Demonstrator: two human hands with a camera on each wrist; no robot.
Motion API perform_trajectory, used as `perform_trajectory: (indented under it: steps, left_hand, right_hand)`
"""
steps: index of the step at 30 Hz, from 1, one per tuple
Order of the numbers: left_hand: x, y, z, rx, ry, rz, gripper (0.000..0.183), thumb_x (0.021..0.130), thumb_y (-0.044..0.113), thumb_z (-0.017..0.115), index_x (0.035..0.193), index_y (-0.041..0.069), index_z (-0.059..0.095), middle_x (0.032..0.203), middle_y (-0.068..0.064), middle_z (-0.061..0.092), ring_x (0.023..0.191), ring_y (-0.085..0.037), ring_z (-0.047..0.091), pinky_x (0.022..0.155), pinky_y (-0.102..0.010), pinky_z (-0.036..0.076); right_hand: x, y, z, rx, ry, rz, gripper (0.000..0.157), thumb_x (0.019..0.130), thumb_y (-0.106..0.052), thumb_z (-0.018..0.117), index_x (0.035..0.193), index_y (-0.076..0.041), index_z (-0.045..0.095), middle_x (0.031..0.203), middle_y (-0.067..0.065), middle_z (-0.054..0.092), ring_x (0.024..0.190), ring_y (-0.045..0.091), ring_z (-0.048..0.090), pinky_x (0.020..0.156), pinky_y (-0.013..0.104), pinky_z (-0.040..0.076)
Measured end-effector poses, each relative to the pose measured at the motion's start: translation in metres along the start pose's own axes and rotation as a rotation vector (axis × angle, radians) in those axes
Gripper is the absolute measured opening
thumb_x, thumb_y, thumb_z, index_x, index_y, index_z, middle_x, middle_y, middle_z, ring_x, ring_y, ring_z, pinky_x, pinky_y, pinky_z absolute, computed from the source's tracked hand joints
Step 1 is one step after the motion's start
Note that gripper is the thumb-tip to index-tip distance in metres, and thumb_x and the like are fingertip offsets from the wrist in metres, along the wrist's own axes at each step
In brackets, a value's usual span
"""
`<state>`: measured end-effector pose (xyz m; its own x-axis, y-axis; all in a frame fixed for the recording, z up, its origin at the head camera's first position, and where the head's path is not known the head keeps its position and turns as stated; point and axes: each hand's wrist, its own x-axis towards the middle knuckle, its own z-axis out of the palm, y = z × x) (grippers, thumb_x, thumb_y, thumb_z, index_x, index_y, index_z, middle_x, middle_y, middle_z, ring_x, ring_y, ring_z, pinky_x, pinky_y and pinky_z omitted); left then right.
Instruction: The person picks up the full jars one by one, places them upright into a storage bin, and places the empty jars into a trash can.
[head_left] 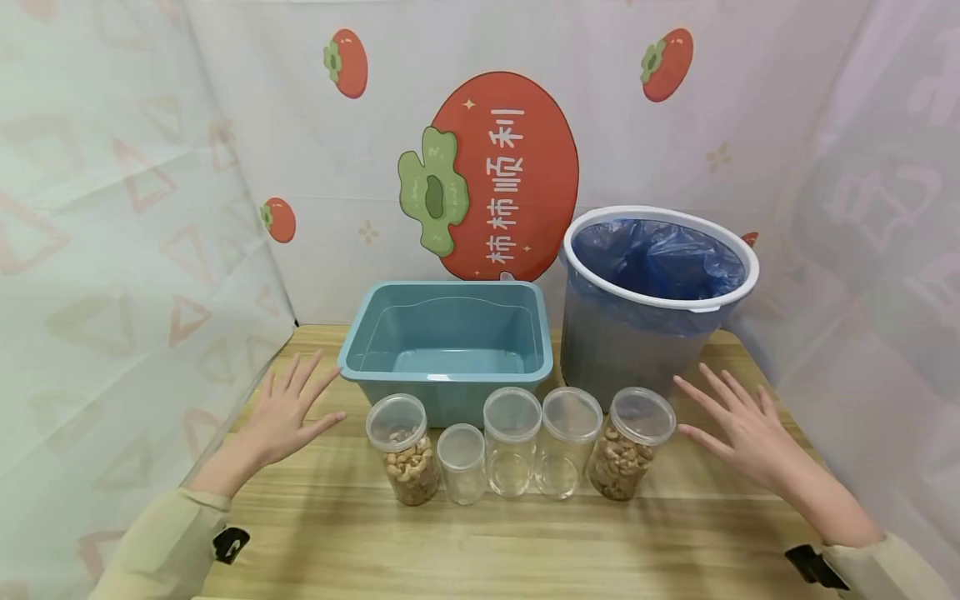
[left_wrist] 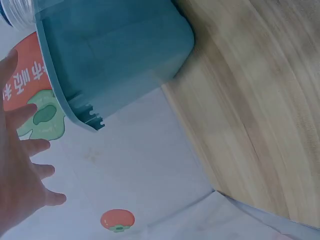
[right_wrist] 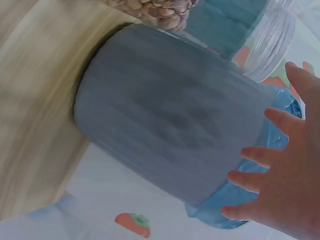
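My left hand (head_left: 279, 419) is held with fingers spread, left of a jar of cashews (head_left: 411, 468) and holding nothing. On the other side, my right hand (head_left: 746, 433) also has its fingers spread, to the right of a second lidded jar of nuts (head_left: 621, 458). Between those jars stand a small clear jar (head_left: 462, 475) and two taller clear jars, one in the middle (head_left: 511, 458) and one right of it (head_left: 562, 458); these look empty. In the right wrist view, the right hand (right_wrist: 287, 170) appears in front of the grey trash bin (right_wrist: 170, 110).
Behind the jars sits a blue-green plastic basin (head_left: 446, 377). A grey bin with a white rim (head_left: 660, 298) and a blue liner (head_left: 652, 258) stands at the back right. Printed cloth walls (head_left: 247, 83) enclose the wooden table (head_left: 465, 550) at the back and sides.
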<state>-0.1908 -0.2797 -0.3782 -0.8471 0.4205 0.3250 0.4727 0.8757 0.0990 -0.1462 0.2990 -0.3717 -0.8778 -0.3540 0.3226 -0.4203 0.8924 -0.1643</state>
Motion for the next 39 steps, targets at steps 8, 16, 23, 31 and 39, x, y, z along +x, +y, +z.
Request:
perform_trajectory:
  steps: [8,16,23,31,39]
  left_hand:
    - [0.018,0.003,-0.001,-0.042,0.022,0.069,0.05,0.087,0.031,0.055,0.129,0.007,0.044,0.135,-0.025,0.029,0.124,-0.047,0.02,0.094,-0.061,0.017]
    - [0.035,0.005,0.012,-0.095,0.234,0.23,0.041,0.074,0.007,0.068,0.112,-0.001,0.056,0.117,-0.03,0.047,0.106,-0.044,0.045,0.084,-0.055,0.036]
    - [0.043,0.008,0.023,-0.206,0.288,0.267,0.025,0.07,-0.002,0.069,0.094,0.003,0.062,0.099,-0.02,0.053,0.091,-0.036,0.052,0.076,-0.049,0.042]
    - [0.044,0.012,0.029,-0.246,0.314,0.194,0.017,0.07,-0.001,0.07,0.086,0.004,0.064,0.085,-0.01,0.052,0.075,-0.021,0.051,0.059,-0.034,0.041]
    - [0.045,0.014,0.037,-0.269,0.347,0.108,0.016,0.072,-0.002,0.069,0.084,0.007,0.063,0.084,-0.009,0.051,0.077,-0.023,0.049,0.06,-0.035,0.041]
  right_hand:
    - [0.011,-0.013,-0.002,0.069,-0.028,-0.047,0.06,0.084,-0.034,0.057,0.138,-0.026,0.031,0.139,0.022,0.026,0.123,0.045,0.025,0.097,0.062,0.005]
    - [0.02,-0.022,0.0,0.144,-0.021,-0.11,0.057,0.081,-0.029,0.063,0.133,-0.021,0.041,0.134,0.025,0.033,0.116,0.045,0.035,0.087,0.06,0.026]
    - [0.023,-0.031,0.006,0.22,-0.059,-0.096,0.053,0.081,-0.031,0.063,0.13,-0.018,0.044,0.133,0.023,0.033,0.116,0.044,0.035,0.081,0.058,0.035]
    - [0.026,-0.034,0.016,0.245,-0.016,-0.113,0.055,0.076,-0.03,0.068,0.125,-0.017,0.048,0.125,0.021,0.04,0.111,0.043,0.039,0.079,0.058,0.037]
    - [0.025,-0.034,0.025,0.254,0.024,-0.108,0.055,0.072,-0.026,0.073,0.12,-0.015,0.051,0.115,0.016,0.046,0.092,0.033,0.056,0.069,0.048,0.046]
